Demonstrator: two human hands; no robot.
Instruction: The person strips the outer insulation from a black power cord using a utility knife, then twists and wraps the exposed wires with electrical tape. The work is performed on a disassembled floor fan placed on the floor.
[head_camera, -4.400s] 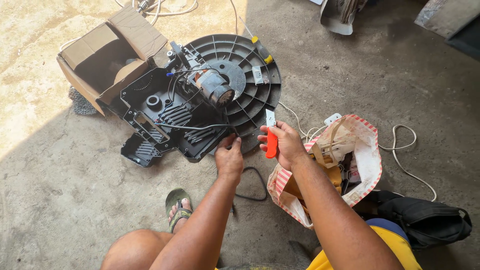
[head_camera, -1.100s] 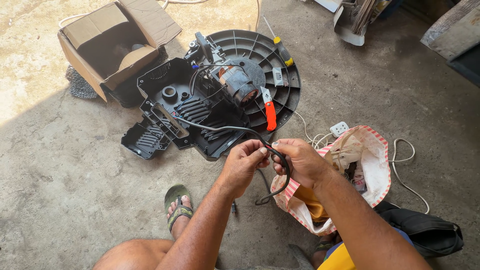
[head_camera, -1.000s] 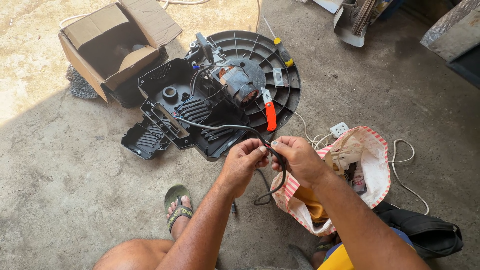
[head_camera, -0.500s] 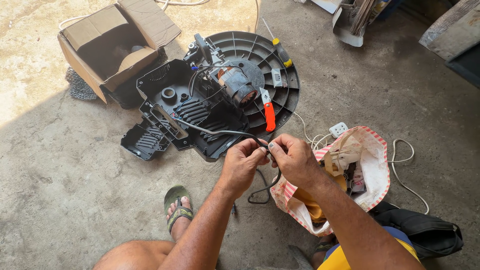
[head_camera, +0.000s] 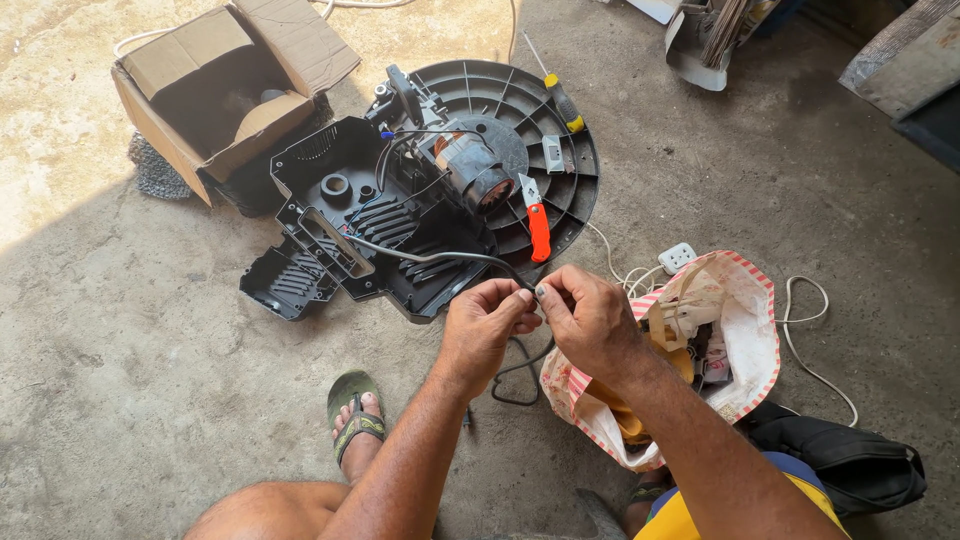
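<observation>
My left hand (head_camera: 484, 325) and my right hand (head_camera: 590, 318) meet in front of me, fingertips pinched together on a black cable (head_camera: 430, 253). The cable runs from the opened black plastic appliance base (head_camera: 400, 225) to my fingers, then loops down on the floor (head_camera: 516, 372) under my hands. An electric motor (head_camera: 470, 172) sits in the middle of the round ribbed part. An orange utility knife (head_camera: 538, 225) lies on that round part, just beyond my hands.
An open cardboard box (head_camera: 225, 85) stands at the far left. A yellow-handled screwdriver (head_camera: 560, 98) rests on the disc's far rim. A red-striped white bag (head_camera: 700, 340) of tools lies at my right, with a white cord and socket (head_camera: 678, 257) and a black bag (head_camera: 850, 465). My sandalled foot (head_camera: 355, 415) is below.
The orange knife left my right hand and now lies on the round base. Both hands came together on the black cable and have kept working at its end.
</observation>
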